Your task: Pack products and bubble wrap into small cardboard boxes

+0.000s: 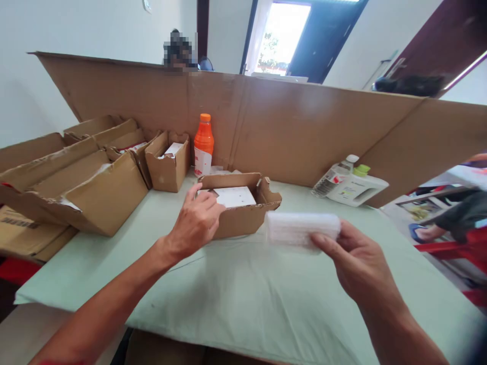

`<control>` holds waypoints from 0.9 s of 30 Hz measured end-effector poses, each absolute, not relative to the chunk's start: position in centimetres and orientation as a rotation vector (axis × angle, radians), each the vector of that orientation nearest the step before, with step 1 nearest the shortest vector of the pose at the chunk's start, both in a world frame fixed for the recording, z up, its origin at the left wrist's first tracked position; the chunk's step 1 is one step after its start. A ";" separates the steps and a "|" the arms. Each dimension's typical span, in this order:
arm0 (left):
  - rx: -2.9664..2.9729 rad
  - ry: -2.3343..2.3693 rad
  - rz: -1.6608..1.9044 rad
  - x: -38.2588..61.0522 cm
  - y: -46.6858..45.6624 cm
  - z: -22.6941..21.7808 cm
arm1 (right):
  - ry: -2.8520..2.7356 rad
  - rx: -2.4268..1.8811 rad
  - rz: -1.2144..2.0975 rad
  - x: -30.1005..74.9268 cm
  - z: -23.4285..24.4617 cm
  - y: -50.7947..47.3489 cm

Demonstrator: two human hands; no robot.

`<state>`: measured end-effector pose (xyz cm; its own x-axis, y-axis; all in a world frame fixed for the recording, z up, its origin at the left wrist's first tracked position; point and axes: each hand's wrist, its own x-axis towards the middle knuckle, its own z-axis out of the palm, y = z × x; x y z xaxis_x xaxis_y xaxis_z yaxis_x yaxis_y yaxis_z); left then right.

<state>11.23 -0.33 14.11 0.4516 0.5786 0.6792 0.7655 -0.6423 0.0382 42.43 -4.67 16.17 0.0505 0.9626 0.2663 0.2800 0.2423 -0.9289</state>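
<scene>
My right hand [361, 258] grips a translucent white plastic-wrapped roll [300, 228], thumb along its near side, held above the table to the right of an open cardboard box [239, 222]. What is inside the wrapping is blurred. At the box's left end is my left hand [201, 215], its bent fingers over the near rim and closed on it; the fingertips are partly hidden. A white box [236, 196] with small dark marks lies inside the cardboard box.
Several open cardboard boxes [102, 197] crowd the left side. An orange bottle [204, 144] stands behind; a clear bottle [335, 177] and white jug [357, 188] lean at the right back. A cardboard panel [304, 137] borders the green-covered table [243, 294]. A person [179, 50] is beyond it.
</scene>
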 end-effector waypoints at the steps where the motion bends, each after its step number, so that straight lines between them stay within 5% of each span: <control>1: -2.450 -1.131 -0.969 11.5 -1.6 14.2 | -1.439 -1.220 0.794 42.4 16.8 -4.3; 9: -2.494 -1.158 -1.058 12.4 -6.8 13.4 | -1.672 -1.240 0.473 38.8 21.5 0.3; 16: -2.466 -1.122 -1.125 12.7 -6.9 12.9 | -2.296 -2.027 -0.217 35.0 21.8 5.1; 19: -2.453 -1.109 -1.173 12.8 -7.0 12.9 | -2.517 -2.028 -0.433 32.9 21.3 5.5; 27: -2.396 -1.114 -1.235 12.6 -6.4 12.5 | -2.564 -2.094 -0.426 30.1 20.1 6.4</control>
<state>12.57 -6.42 12.54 0.3580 0.5249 0.7722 0.7140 -0.6869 0.1358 30.13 6.37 20.09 -0.2011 0.9795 0.0089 0.9298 0.1880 0.3165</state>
